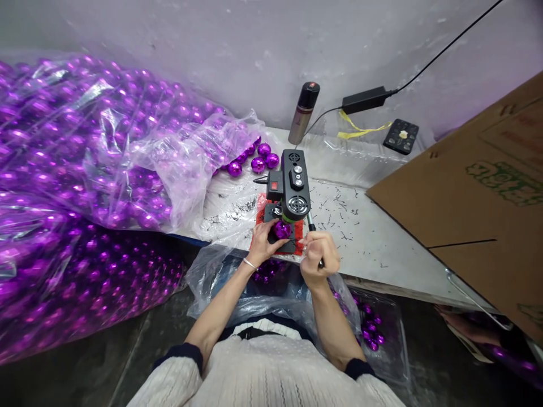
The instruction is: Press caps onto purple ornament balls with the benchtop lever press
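1. Left hand [263, 243] has thumb and fingers round a purple ball [282, 229], sitting under the machine [296, 183] head.
2. Right hand [319, 253] is wrapped round the lever [311, 225].
3. So this ball's mid-job, I'd say, not done.
4. Loose balls [258, 164] lie behind, plus a huge bagful [97, 141] at left. Can't tell which are finished, tbh.

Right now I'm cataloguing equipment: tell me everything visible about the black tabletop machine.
The black, plastic-looking machine stands on a dark base over a red sheet. Its long, round-ended head bears two circular grilles, silver controls and a side box with a red switch. The right hand grips its black-handled lever; the left hand holds a shiny purple ball beneath.
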A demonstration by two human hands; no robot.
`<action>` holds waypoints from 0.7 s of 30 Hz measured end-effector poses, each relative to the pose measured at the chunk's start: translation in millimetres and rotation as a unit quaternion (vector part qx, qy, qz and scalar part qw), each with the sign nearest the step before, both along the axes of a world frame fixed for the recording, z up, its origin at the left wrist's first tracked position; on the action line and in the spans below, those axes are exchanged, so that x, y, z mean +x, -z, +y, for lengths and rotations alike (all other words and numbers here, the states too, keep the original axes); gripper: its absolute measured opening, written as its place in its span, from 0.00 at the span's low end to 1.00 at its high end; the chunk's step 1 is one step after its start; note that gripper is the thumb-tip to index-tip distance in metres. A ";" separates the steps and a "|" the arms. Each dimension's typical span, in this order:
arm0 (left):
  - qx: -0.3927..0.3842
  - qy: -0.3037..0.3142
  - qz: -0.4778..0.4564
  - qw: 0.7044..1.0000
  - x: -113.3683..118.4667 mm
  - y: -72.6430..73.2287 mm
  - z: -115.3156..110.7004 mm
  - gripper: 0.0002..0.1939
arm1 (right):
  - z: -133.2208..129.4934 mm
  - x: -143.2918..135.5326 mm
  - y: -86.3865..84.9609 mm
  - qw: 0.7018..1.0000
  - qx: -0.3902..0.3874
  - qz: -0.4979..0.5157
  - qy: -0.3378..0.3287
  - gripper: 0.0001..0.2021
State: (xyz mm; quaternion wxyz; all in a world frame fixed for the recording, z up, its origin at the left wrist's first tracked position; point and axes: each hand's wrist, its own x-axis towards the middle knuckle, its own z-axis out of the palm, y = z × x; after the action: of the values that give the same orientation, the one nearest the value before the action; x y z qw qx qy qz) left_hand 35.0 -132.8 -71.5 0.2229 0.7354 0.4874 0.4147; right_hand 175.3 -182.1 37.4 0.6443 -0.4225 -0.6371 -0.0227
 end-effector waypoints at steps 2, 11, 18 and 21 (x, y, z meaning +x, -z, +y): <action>0.015 0.004 -0.001 1.000 -0.2 -0.8 -3.2 0.33 | -1.0 -1.3 -16.7 1.000 -0.024 0.015 0.012 0.14; 0.162 0.081 0.077 0.980 -19.8 7.1 -76.0 0.45 | -5.9 2.1 -17.3 0.999 -0.033 -0.031 -0.010 0.14; 0.115 -0.078 0.041 0.989 -51.3 -7.9 6.3 0.25 | -5.5 2.0 -15.5 0.999 -0.008 -0.045 -0.015 0.14; 0.085 -0.213 -0.017 0.973 -65.6 -28.8 100.1 0.22 | -6.4 1.8 -14.9 0.999 -0.005 -0.053 -0.009 0.14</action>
State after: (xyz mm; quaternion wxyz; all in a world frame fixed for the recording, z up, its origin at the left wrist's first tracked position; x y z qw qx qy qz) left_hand -30.6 -32.7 -42.6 0.0742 0.6238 0.5920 0.5049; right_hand 177.1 -188.6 52.2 0.6081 -0.4177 -0.6742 -0.0360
